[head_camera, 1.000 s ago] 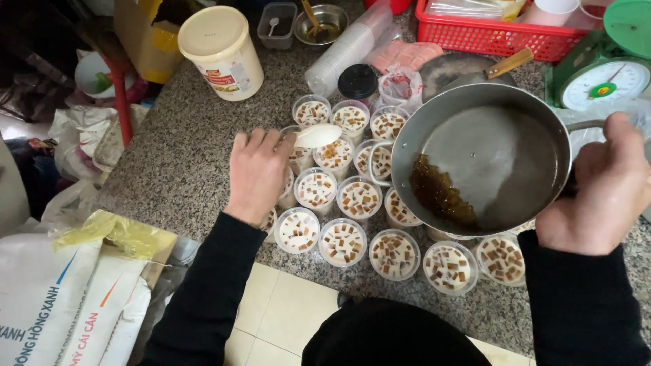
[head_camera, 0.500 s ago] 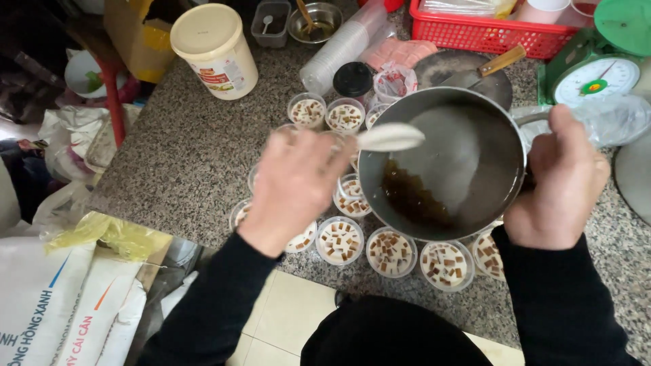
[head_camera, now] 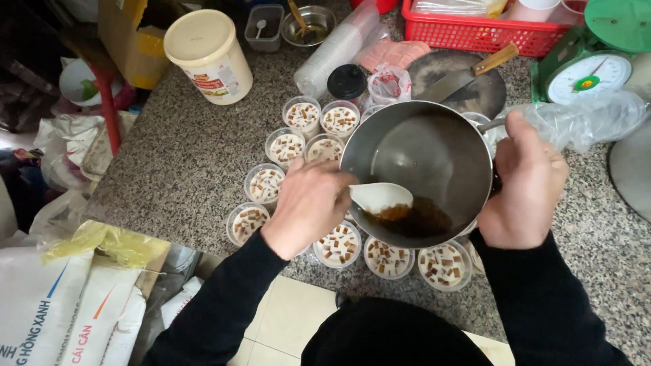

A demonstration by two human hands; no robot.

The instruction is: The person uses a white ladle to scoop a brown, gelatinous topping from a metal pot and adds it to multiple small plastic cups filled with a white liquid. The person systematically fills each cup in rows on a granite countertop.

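Head view: white spoon (head_camera: 381,197) dipping dark syrup (head_camera: 410,219).

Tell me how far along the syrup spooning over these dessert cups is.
Done: the clear plastic cups hold white pudding with brown cubes. In hand: the left hand dips a white spoon into dark syrup in the steel pan held by the right hand. Left: no cup visibly carries syrup yet.

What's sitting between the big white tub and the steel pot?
Head view: four filled dessert cups on the granite counter lie between the white tub and the steel pot.
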